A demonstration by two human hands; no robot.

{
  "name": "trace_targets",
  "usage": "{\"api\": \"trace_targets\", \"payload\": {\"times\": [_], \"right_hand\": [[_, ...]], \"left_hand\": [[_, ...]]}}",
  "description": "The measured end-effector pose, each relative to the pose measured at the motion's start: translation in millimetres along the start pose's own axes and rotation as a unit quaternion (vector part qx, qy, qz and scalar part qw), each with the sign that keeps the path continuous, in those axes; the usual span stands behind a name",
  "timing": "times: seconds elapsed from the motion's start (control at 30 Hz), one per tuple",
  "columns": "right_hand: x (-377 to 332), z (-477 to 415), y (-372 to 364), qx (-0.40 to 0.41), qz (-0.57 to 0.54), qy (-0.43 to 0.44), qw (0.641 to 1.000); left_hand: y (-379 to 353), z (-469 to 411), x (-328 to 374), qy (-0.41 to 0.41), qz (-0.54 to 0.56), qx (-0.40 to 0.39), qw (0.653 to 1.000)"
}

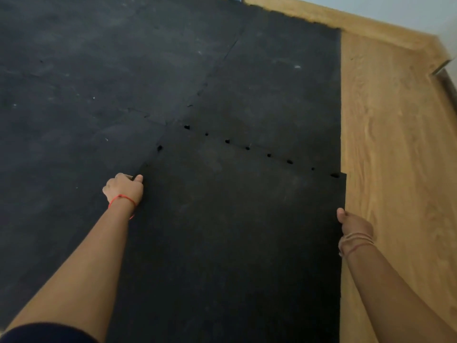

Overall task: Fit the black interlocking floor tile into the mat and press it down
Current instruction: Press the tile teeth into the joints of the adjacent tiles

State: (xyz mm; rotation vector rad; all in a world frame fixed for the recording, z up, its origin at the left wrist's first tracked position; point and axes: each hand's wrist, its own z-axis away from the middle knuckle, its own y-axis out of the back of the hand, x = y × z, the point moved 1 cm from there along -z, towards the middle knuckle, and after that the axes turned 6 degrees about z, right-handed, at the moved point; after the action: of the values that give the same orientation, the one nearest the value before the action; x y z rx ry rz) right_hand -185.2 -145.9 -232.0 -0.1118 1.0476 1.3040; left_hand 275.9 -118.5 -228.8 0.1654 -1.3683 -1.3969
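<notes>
Hands grip the black floor tile [235, 231]: left hand [125, 188] pinches its left edge beside the mat [99, 70], right hand [354, 225] clasps its right edge (over wood floor [395, 144]).

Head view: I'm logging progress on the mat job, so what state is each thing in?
Black tile: held at both side edges, far seam against the mat still gapped.
Mat: laid flat, its tiles joined.
Left hand: gripping the tile's left edge.
Right hand: gripping the tile's right edge.
Wood floor: bare beside the mat.
</notes>
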Motion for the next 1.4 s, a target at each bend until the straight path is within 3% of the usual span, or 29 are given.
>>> {"api": "trace_targets", "payload": {"times": [0.07,0.13,0.2,0.27,0.37,0.47,0.57,0.7,0.77,0.97,1.4], "right_hand": [[-11,11,-2,0.028,0.1,-0.038,0.994],[-23,27,-4,0.069,0.212,-0.017,0.975],[-28,51,-12,0.138,0.284,0.13,0.94],[-33,80,-40,0.142,0.362,0.331,0.86],[-33,137,-114,-0.021,0.402,0.52,0.754],[-17,200,-189,-0.178,0.425,0.659,0.595],[-6,247,-240,-0.286,0.476,0.671,0.491],[8,276,-272,-0.33,0.531,0.663,0.412],[16,279,-275,-0.336,0.541,0.662,0.395],[18,278,-275,-0.331,0.524,0.675,0.401],[18,267,-285,-0.306,0.572,0.687,0.329]], "left_hand": [[1,3,0,-0.011,-0.011,0.008,1.0],[4,10,0,-0.024,-0.006,0.008,1.0],[7,21,0,-0.061,0.0,-0.004,0.998],[12,41,-10,-0.098,0.003,-0.009,0.995],[21,87,-50,-0.064,0.028,0.098,0.993],[37,130,-103,0.133,0.051,0.198,0.97],[45,163,-138,0.296,0.081,0.18,0.934],[47,180,-150,0.304,0.126,0.119,0.937],[52,176,-153,0.29,0.138,0.109,0.941],[57,181,-155,0.276,0.189,0.114,0.936],[44,169,-164,0.217,0.194,0.161,0.943]]}}
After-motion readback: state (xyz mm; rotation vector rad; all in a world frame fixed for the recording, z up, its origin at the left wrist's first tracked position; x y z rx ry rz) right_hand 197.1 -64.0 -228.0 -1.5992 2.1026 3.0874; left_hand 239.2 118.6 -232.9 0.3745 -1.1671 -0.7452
